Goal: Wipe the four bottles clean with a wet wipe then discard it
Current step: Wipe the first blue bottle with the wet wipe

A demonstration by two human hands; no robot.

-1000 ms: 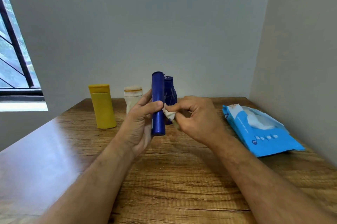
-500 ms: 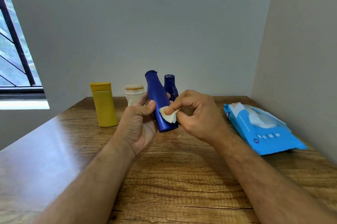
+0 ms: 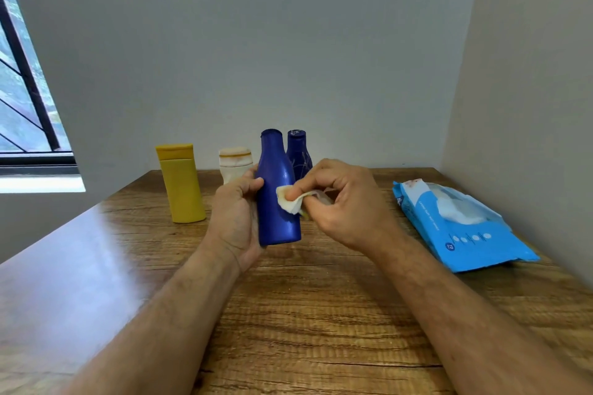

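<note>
At frame center my left hand (image 3: 236, 218) grips the blue bottle (image 3: 277, 198) upright, its long axis vertical. My right hand (image 3: 340, 202) pinches the wipe (image 3: 290, 203) against the bottle's right flank, so I judge the next stroke runs along that axis.
</note>
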